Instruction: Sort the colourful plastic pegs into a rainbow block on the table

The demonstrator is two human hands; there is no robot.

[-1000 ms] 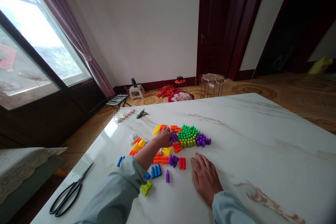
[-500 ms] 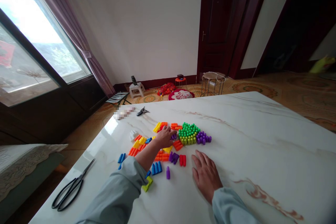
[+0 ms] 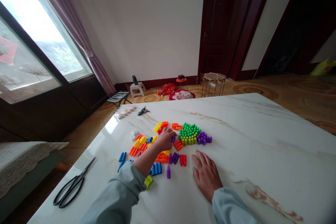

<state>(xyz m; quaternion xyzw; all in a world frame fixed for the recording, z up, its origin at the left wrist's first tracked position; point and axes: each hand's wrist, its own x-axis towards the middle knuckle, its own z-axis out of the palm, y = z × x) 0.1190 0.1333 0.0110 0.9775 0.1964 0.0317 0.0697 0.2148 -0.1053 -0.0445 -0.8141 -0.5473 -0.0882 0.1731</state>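
Note:
My left hand (image 3: 166,138) reaches over the toy pieces with its fingers closed on a purple bullet-shaped plastic piece (image 3: 172,139). My right hand (image 3: 207,173) lies flat on the white marbled table, fingers stretched out, holding nothing. Just beyond its fingertips is a red pair of pieces (image 3: 183,160). Standing upright in a packed group are green pieces (image 3: 189,130), yellow-green pieces (image 3: 188,140) and purple pieces (image 3: 204,138). Orange pieces (image 3: 179,145) lie between that group and my left hand. A single purple piece (image 3: 168,172) rests nearer me. My left hand and forearm hide part of the pile.
Black-handled scissors (image 3: 75,183) lie at the table's left, with a small dark clipper-like tool (image 3: 143,111) near the far edge. Blue pieces (image 3: 156,168) and a lime piece (image 3: 148,182) sit beside my left sleeve. Stools (image 3: 214,78) stand beyond the table.
My left hand has shifted slightly, and the purple piece shows lower under its fingertips. My right hand has stayed in place. The whole view has tilted a little.

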